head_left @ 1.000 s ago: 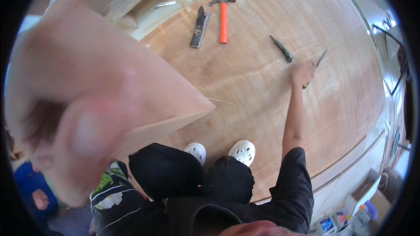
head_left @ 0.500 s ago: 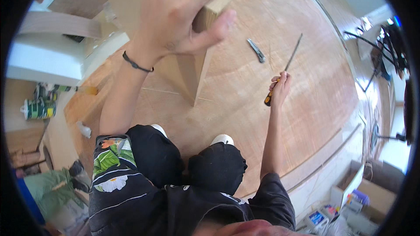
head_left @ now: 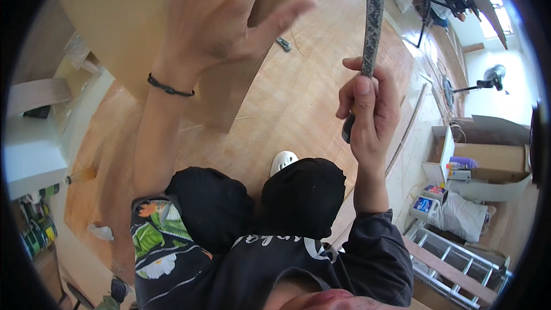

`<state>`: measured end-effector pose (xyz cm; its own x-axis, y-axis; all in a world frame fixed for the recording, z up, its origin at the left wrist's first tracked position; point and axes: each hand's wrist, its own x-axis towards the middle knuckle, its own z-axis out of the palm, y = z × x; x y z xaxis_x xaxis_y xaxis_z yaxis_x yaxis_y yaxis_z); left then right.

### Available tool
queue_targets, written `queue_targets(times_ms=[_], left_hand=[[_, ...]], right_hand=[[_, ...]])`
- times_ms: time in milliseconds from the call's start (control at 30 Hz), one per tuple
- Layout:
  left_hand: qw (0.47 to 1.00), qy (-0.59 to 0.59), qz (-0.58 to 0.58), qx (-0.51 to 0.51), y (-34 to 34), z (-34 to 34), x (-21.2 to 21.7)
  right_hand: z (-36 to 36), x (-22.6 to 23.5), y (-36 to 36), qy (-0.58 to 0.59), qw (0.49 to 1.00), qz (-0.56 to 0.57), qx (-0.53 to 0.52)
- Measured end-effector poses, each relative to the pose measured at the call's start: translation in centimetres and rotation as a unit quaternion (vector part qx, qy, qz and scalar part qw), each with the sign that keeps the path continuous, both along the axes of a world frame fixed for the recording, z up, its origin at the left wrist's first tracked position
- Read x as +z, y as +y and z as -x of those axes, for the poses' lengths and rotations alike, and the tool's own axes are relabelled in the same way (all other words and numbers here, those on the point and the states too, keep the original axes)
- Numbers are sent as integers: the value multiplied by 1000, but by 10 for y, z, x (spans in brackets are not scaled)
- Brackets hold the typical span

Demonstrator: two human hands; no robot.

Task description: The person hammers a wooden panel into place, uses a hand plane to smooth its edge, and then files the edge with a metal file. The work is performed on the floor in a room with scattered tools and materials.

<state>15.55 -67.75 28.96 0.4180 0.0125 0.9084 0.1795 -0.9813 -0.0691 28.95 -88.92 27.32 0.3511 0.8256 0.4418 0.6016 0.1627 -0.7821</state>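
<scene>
A long file (head_left: 374, 17) with a speckled dark metal blade points up in front of me. My right hand (head_left: 372, 112) is closed round its dark handle, with the thumb lying along the base of the blade. On the left stands a large pale wooden panel piece (head_left: 115, 28), its lower corner near the plywood sheet. My left hand (head_left: 212, 28), slightly blurred, lies across its upper end. The wood shows between thumb and fingers; the fingertips run out of the picture. A utility knife (head_left: 284, 44) lies on the plywood, partly behind the panel piece.
The plywood sheet (head_left: 310, 103) covers the floor under me. Right: a fan (head_left: 493, 77), a cardboard box (head_left: 496, 161), white jugs (head_left: 425, 206) and a metal ladder (head_left: 459, 261). Left: a white cabinet part (head_left: 34, 155) and a small bottle (head_left: 80, 176).
The file has come up off the plywood, closer to me, with its blade now upright. My view has swung to the right. My left hand stays at the panel piece's upper end.
</scene>
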Motion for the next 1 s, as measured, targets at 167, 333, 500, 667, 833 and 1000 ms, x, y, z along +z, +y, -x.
queue_targets(times_ms=[167, 333, 500, 667, 833, 1000], left_hand=[[997, -58, -37, 26, -3, 2, -4], [989, -120, -61, 58, 0, -9, -6], [984, -149, -76, 60, -2, -10, -12], [989, -121, -51, 65, -3, -3, -13], [985, -150, -70, 54, -1, -9, -13], [983, -158, -74, 63, 1, -13, -13]], right_hand=[[13, 11, 10, -59, 995, 39, -76], [12, 4, 20, -165, 979, 61, -106], [11, -6, 19, -178, 978, 45, -100], [14, -6, 17, -192, 977, 38, -81], [16, 4, 15, -218, 969, 68, -89], [21, 15, 23, -244, 963, 55, -98]])
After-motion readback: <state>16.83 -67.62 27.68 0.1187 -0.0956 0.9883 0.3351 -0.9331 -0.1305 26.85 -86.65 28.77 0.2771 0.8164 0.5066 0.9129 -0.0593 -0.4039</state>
